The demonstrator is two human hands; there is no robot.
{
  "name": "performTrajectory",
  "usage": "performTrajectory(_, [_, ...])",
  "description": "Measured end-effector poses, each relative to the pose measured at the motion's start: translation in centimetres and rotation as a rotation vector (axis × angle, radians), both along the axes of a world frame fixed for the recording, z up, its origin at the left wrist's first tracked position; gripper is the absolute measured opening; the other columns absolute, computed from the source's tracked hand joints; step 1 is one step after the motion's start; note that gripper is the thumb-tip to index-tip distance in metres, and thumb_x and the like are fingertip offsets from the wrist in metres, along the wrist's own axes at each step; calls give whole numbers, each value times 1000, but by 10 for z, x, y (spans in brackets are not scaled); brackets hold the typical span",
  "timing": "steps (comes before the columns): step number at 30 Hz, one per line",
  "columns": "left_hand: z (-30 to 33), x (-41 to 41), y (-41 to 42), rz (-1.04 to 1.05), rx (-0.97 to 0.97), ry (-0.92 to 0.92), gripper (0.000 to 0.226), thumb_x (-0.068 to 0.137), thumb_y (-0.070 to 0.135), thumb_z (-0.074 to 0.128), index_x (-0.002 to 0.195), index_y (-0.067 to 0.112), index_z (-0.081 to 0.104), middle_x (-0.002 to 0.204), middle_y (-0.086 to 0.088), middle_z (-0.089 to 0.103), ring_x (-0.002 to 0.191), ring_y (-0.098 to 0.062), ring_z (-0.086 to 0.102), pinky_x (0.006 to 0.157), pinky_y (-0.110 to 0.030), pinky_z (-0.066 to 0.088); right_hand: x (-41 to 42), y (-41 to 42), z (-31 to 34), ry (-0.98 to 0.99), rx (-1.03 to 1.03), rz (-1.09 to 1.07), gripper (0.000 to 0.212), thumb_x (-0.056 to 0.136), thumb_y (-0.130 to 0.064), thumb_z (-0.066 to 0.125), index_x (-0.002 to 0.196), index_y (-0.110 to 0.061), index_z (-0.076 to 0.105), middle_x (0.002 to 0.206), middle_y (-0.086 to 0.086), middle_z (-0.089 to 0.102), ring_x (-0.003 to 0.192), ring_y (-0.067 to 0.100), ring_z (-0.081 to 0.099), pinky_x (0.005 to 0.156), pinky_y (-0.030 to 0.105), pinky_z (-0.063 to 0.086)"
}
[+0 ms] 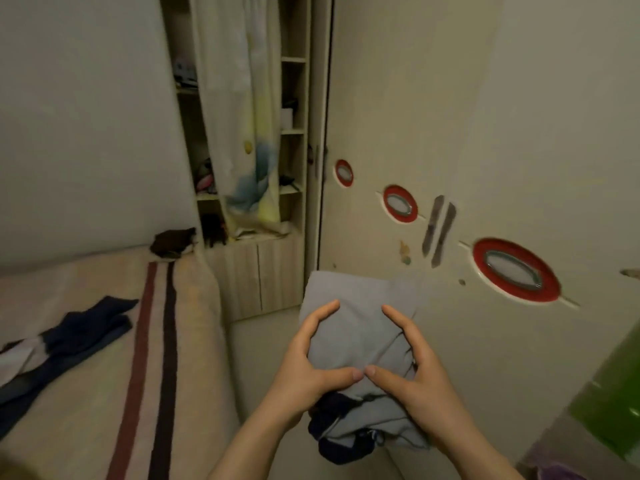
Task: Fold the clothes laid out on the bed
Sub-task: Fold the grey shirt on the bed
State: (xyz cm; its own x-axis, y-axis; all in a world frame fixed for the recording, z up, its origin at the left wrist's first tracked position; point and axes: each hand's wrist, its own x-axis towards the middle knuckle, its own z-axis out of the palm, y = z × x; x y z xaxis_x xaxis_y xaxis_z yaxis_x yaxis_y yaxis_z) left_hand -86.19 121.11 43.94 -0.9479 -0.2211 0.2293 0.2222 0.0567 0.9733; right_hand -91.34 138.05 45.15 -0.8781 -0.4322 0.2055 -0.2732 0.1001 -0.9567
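I hold a folded grey garment (360, 327) with dark blue trim in the air in front of me, beside the bed. My left hand (311, 362) grips its left side, thumb on top. My right hand (412, 368) grips its right side, and the two thumbs meet in the middle. A dark blue garment (79, 337) with a white part lies spread and unfolded on the bed (104, 410), at the left. A small dark item (173, 242) sits at the bed's far corner.
The bed cover is beige with two dark stripes (152, 375). An open shelf unit (242, 133) with a hanging curtain stands behind the bed. A wardrobe door (450, 168) with red oval trims fills the right. A green object (616, 393) is at the lower right.
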Motion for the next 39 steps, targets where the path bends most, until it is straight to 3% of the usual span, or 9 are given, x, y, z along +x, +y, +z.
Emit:
performTrajectory(5, [-10, -40, -31, 185, 5, -66, 82, 63, 7, 86, 127, 42, 48, 129, 22, 47, 106, 12, 52, 77, -8, 47, -79, -48, -14, -48, -9, 232, 71, 75, -11, 76, 126, -48, 43, 134, -26, 41, 117, -14, 43, 88, 12, 46])
performTrajectory(8, [-14, -57, -67, 292, -43, -96, 82, 63, 9, 86, 129, 38, 47, 131, 22, 46, 109, 18, 47, 79, -2, 42, -109, -94, -27, -64, 22, 311, 73, 75, -11, 76, 129, -46, 42, 138, -18, 41, 127, 4, 41, 105, 35, 41])
performTrajectory(10, [-17, -72, -96, 340, -44, -104, 82, 63, 8, 85, 130, 35, 47, 131, 23, 46, 109, 21, 46, 78, 0, 41, -131, -128, -31, -79, 32, 364, 73, 75, -11, 75, 129, -46, 41, 138, -17, 41, 128, 6, 41, 106, 40, 40])
performTrajectory(16, [-29, -144, -204, 340, -57, -121, 86, 64, 5, 84, 134, 35, 43, 125, 30, 46, 107, 23, 46, 75, 1, 41, -212, -240, -43, -85, 15, 430, 72, 75, -13, 76, 131, -43, 41, 136, -17, 43, 124, 3, 44, 103, 33, 42])
performTrajectory(21, [-18, -211, -306, 341, -129, -147, 87, 64, 10, 85, 134, 38, 41, 128, 29, 41, 109, 24, 42, 78, 3, 38, -280, -341, -38, -142, -26, 457, 72, 77, -6, 74, 134, -35, 41, 132, -20, 44, 109, -16, 49, 81, 8, 46])
performTrajectory(25, [-12, -250, -378, 399, -141, -173, 87, 65, 10, 84, 135, 38, 40, 128, 23, 44, 106, 19, 47, 78, -3, 43, -325, -416, -31, -147, -13, 518, 73, 78, -9, 72, 137, -33, 36, 128, -21, 42, 108, -17, 47, 79, 5, 45])
performTrajectory(28, [-16, -278, -428, 452, -141, -196, 83, 65, 12, 84, 131, 39, 42, 128, 19, 46, 110, 9, 50, 84, -13, 48, -359, -475, -36, -162, 7, 559, 72, 80, -9, 71, 136, -36, 34, 127, -18, 42, 111, -5, 48, 85, 14, 48])
performTrajectory(33, [-39, -335, -516, 588, -162, -212, 82, 65, 13, 85, 132, 35, 41, 127, 22, 42, 107, 20, 44, 80, -2, 42, -427, -580, -57, -165, 27, 667, 70, 80, -9, 70, 132, -40, 35, 122, -23, 42, 106, -7, 49, 77, 9, 49])
performTrajectory(39, [-53, -411, -619, 705, -124, -303, 87, 63, 13, 87, 131, 38, 40, 133, 14, 40, 121, -1, 43, 101, -31, 44, -514, -704, -77, -173, 96, 769, 72, 78, -15, 73, 131, -45, 36, 125, -21, 40, 109, -7, 46, 74, 8, 48])
